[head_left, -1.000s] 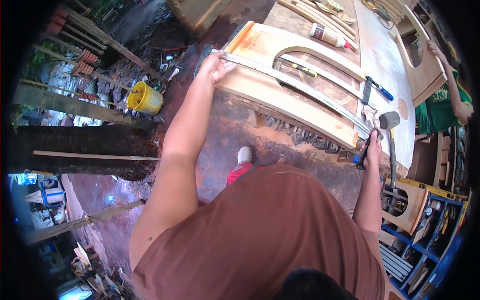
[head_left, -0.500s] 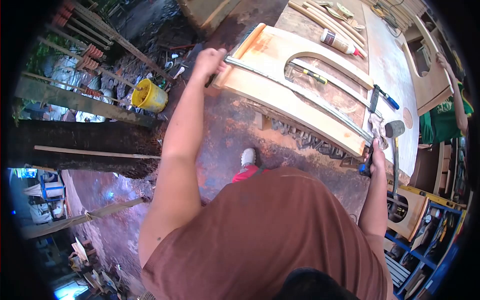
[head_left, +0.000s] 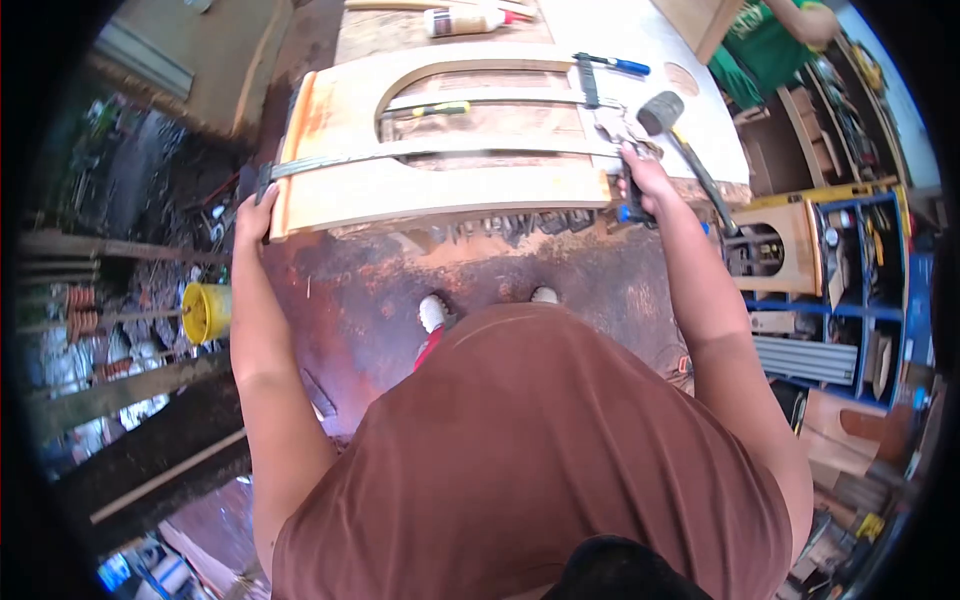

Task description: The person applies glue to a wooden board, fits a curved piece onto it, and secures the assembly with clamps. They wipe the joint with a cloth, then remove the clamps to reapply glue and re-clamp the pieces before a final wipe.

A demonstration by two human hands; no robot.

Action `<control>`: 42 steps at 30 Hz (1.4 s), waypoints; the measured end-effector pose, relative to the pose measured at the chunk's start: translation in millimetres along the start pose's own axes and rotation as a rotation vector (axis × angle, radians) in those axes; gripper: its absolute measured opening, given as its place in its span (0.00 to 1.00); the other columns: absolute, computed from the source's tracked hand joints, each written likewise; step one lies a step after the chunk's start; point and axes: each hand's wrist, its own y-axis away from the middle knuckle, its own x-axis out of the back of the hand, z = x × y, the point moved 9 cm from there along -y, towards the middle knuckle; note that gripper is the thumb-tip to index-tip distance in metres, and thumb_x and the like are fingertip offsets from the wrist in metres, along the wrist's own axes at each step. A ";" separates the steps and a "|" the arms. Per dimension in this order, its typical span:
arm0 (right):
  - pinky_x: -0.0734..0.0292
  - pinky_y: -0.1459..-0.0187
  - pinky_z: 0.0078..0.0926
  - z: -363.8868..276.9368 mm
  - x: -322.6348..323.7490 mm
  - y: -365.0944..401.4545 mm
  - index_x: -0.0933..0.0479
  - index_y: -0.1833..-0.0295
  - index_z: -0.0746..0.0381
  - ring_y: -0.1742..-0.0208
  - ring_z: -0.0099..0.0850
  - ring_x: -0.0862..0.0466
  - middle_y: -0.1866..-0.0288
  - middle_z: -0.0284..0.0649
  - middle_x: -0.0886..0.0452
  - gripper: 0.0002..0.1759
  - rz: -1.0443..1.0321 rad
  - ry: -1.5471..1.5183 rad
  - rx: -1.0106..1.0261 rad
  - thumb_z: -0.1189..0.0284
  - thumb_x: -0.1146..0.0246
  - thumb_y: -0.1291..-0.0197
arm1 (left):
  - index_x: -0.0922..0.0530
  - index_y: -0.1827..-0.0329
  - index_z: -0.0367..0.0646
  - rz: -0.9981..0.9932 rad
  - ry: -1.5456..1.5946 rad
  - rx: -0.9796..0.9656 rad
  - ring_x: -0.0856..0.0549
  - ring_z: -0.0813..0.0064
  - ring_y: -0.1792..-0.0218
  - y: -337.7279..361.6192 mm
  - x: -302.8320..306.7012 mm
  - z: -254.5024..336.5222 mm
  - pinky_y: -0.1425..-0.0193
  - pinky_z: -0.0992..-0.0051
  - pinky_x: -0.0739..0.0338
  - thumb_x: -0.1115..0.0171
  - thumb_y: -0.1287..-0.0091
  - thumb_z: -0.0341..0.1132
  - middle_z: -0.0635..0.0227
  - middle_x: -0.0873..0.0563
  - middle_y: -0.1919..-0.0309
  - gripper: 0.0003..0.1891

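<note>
A pale wooden panel with a long rounded opening (head_left: pixel 340 195) lies on the workbench (head_left: pixel 725 150). A long metal bar clamp (head_left: pixel 350 155) runs across it from end to end. At the panel's left end my left hand (head_left: pixel 257 215) is closed round the clamp's fixed jaw. My right hand (head_left: pixel 647 182) grips the clamp's sliding end by the panel's right end, near its blue-tipped handle (head_left: pixel 632 214). A second clamp with a blue handle (head_left: pixel 622 66) lies behind, its bar crossing the opening. Some crumpled cloth (head_left: pixel 620 125) sits beside my right hand.
A mallet (head_left: pixel 661 112) rests right of my right hand. A glue bottle (head_left: pixel 464 21) lies at the back. A yellow-handled tool (head_left: pixel 440 109) shows in the opening. A person in green (head_left: pixel 765 45) stands at the back right. A yellow bucket (head_left: pixel 207 312) is at left.
The view has turned, so the panel now lies nearly level across it. My left hand has gone from beside the bar's end to a hold on the clamp's jaw. My right hand keeps its grip.
</note>
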 end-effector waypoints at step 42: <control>0.23 0.72 0.34 -43.1 -20.1 -5.9 0.21 0.70 0.70 0.80 0.33 0.19 0.79 0.44 0.19 0.28 0.311 0.921 0.841 0.51 0.36 0.39 | 0.18 0.48 0.36 0.104 -0.053 -0.025 0.15 0.68 0.55 -30.7 -6.0 -20.7 0.47 0.67 0.24 0.37 0.35 0.56 0.52 0.12 0.57 0.29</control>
